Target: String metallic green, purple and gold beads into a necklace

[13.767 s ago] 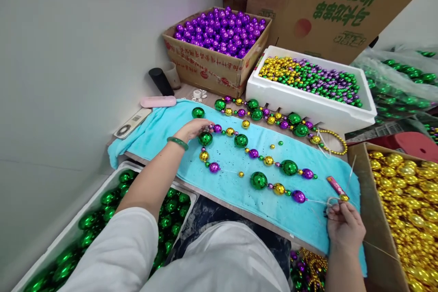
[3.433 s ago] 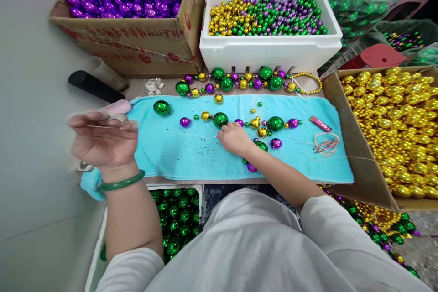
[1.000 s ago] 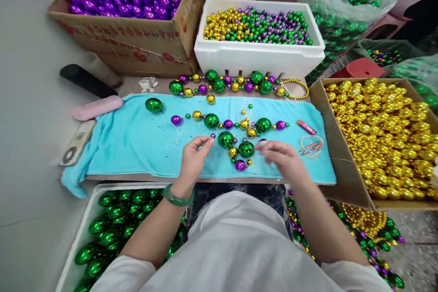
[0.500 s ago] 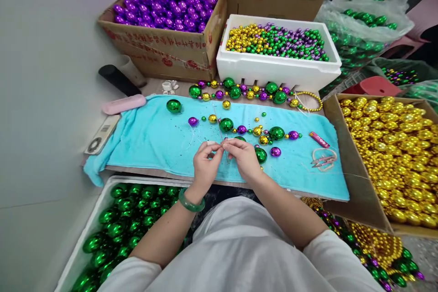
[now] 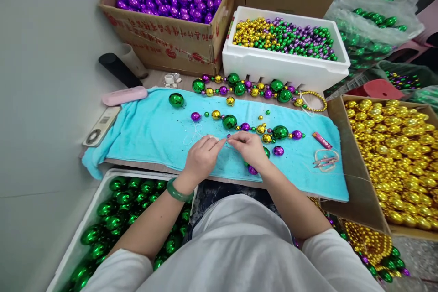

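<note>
My left hand and my right hand meet over the towel, thumb and forefinger pinched on each. They hold a fine string, barely visible between the fingertips. A tiny purple bead shows where they meet. Past my left fingers, loose white thread curls on the cloth. Beyond the hands lies a row of beads with a large green bead, a purple bead and another large green bead. My right hand partly covers more beads, including a purple bead.
A blue towel covers the table. Behind it are a finished-looking bead strand, a white foam box and a carton of purple beads. Snips lie right, beside a carton of gold beads. Green beads sit low left.
My hands have drawn slightly apart, and the left has turned so its back shows more. The upright line of thread at the fingertips no longer shows. The view has shifted slightly.
</note>
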Available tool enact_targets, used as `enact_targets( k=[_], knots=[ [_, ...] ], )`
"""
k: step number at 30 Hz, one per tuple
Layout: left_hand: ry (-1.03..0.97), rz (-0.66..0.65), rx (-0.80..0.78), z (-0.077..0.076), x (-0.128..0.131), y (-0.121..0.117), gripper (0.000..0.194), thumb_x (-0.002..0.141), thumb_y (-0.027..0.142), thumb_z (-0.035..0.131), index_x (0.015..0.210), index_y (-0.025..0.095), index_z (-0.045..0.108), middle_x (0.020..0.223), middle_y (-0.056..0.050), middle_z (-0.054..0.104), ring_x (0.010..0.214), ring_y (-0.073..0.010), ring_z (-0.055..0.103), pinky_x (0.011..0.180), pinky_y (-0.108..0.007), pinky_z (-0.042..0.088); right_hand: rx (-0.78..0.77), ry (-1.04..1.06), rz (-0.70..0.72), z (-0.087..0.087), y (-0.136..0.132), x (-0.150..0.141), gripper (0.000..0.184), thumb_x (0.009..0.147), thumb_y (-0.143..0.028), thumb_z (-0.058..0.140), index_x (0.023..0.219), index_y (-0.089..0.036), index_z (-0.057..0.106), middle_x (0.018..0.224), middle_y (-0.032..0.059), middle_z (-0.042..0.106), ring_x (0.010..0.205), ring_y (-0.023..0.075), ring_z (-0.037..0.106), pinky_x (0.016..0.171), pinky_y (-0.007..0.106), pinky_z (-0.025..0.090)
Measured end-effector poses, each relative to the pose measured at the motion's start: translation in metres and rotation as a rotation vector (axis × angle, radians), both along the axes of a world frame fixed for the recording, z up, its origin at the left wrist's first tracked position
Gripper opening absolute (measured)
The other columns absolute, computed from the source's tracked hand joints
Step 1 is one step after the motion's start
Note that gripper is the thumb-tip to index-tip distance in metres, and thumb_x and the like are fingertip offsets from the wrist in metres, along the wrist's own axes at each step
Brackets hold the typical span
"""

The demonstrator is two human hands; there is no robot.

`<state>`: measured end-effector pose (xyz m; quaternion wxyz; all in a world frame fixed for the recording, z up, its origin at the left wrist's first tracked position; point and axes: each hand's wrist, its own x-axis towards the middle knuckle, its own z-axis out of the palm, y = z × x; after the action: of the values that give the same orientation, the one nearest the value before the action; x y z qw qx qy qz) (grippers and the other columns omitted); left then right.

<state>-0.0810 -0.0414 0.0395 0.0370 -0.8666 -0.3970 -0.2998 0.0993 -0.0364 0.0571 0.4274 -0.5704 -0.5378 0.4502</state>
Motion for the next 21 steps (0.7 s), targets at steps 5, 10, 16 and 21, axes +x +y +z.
enact_targets(
  k=[5,10,16,21],
  knots=[
    [-0.341,0.147,-0.305,0.002,-0.003,-0.008,0.021,0.092,0.020,0.054,0.099,0.020,0.074,0.086,-0.005,0.071,0.080,-0.0166,0.066,0.074,-0.029,0.055,-0.116,0.315,-0.125,0.010,0.003,0.015,0.030,0.063,-0.028,0.074,0.092,-0.021,0.071,0.063,-0.0023,0.066,0.053,0.0125,0.054,0.049,0.026,0.042],
    [-0.672,0.176,-0.628,0.007,0.009,-0.015,0.016,0.086,0.027,0.062,0.092,0.021,0.076,0.084,-0.002,0.072,0.070,-0.0123,0.066,0.059,-0.022,0.055,-0.169,0.433,-0.145,0.022,-0.003,0.013,0.044,0.057,-0.029,0.081,0.096,-0.020,0.062,0.064,-0.0004,0.070,0.064,0.0174,0.066,0.047,0.023,0.043],
    [-0.747,0.178,-0.719,0.001,0.018,-0.016,0.017,0.084,0.028,0.063,0.092,0.021,0.076,0.083,-0.003,0.073,0.072,-0.0137,0.068,0.059,-0.023,0.055,-0.232,0.365,-0.086,0.024,-0.006,0.008,0.023,0.059,-0.032,0.078,0.072,-0.016,0.067,0.059,0.0024,0.067,0.058,0.0160,0.063,0.043,0.023,0.041],
    [-0.844,0.169,-0.829,-0.006,0.020,-0.014,0.019,0.083,0.032,0.064,0.091,0.020,0.076,0.083,-0.004,0.073,0.066,-0.0141,0.068,0.053,-0.023,0.054,-0.189,0.307,-0.155,0.021,-0.007,0.004,0.017,0.063,-0.033,0.073,0.066,-0.018,0.065,0.056,-0.0002,0.062,0.054,0.0126,0.056,0.042,0.022,0.036]
  ],
)
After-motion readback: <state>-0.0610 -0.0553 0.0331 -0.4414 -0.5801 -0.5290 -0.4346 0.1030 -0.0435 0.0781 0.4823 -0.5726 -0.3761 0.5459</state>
